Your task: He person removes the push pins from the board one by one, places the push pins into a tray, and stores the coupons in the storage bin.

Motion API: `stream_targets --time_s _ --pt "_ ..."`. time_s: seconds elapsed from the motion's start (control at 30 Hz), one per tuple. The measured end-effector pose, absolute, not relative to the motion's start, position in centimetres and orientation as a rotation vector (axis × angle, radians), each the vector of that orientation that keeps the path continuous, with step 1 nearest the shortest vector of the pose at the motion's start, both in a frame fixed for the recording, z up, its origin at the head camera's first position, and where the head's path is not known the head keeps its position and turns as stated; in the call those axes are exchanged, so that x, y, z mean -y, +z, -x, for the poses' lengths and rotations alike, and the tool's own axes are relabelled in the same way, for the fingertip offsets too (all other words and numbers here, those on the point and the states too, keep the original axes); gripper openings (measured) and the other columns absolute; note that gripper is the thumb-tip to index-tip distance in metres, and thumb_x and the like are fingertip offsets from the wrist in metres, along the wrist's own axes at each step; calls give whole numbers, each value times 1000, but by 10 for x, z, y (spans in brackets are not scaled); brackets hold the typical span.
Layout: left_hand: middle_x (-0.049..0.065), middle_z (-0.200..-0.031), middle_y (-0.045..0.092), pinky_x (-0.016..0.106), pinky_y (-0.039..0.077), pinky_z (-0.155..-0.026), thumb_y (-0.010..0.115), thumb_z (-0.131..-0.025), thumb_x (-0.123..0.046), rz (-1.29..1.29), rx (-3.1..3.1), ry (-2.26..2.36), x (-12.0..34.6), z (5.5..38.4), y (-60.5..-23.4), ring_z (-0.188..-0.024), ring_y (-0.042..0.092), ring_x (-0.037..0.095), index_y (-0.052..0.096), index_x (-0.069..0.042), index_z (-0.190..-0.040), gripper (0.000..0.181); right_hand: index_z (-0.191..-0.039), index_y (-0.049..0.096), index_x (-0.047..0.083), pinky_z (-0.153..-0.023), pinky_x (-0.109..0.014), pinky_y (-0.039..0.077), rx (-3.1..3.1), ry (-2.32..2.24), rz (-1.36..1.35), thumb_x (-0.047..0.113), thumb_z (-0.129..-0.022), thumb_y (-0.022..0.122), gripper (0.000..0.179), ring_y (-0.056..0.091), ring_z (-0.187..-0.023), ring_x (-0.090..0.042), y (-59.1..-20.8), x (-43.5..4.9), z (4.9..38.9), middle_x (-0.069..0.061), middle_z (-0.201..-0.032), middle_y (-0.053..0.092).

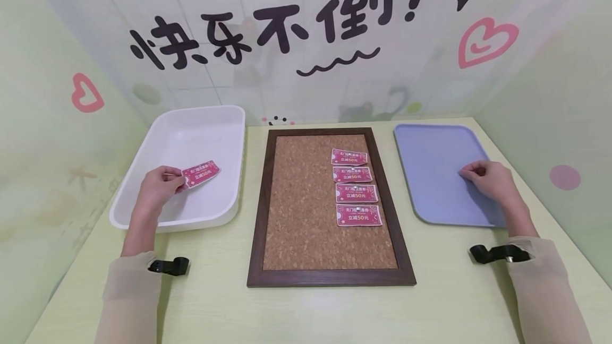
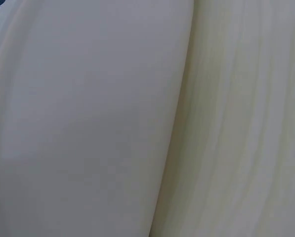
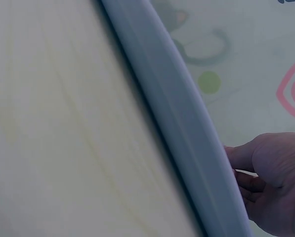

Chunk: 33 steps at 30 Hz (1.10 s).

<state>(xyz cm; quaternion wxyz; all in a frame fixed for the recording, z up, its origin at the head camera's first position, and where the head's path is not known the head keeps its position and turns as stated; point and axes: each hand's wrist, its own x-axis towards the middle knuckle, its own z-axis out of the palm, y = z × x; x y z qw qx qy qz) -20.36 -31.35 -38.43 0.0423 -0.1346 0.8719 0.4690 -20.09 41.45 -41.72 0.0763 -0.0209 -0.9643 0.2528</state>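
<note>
Over the white basin (image 1: 164,223), my left hand (image 1: 160,189) pinches a pink paper coupon (image 1: 201,174) by its left end; the left wrist view shows the basin's outer wall (image 2: 98,108) but not this hand. My right hand (image 1: 492,179) is low over the blue-purple tray (image 1: 430,174), thumb and forefinger drawn together; I cannot tell whether a small thing is between them. In the right wrist view the tray's rim (image 3: 172,108) partly hides the fingers of this hand (image 3: 278,182). Between the hands lies a framed corkboard (image 1: 306,211).
Several pink coupons (image 1: 357,194) form a column along the corkboard's right side, each with a small shiny pin near its top. The pale wooden table (image 1: 325,315) carries everything. A printed wall (image 1: 306,89) stands behind, with side panels at left and right.
</note>
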Motion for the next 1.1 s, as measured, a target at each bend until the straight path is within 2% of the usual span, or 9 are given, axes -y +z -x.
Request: stream_targets --time_s 0.47,0.77,1.1 --pt "24 -118 60 22 56 -78 55 -103 -14 372 -2668 1474 312 201 -386 -84 64 5 47 12 -133 41 -99 68 -8 -63 -25 40 2880 777 85 22 -98 67 30 57 -77 -21 -415 -416 200 -24 -92 69" --pt "25 -126 56 22 55 -82 54 -105 -21 336 -2684 1513 310 200 -381 -92 63 9 46 9 -137 45 -104 66 -9 -58 -17 40 2839 843 92 22 -99 64 31 48 -67 3 -411 -416 198 -22 -92 67" --pt "24 -125 56 19 55 -81 54 -105 -21 261 -2722 1583 300 199 -376 -91 63 6 49 10 -135 44 -109 66 -9 -63 -16 38 2777 852 74 22 -100 61 33 43 -71 12 -404 -405 198 -26 -99 67"
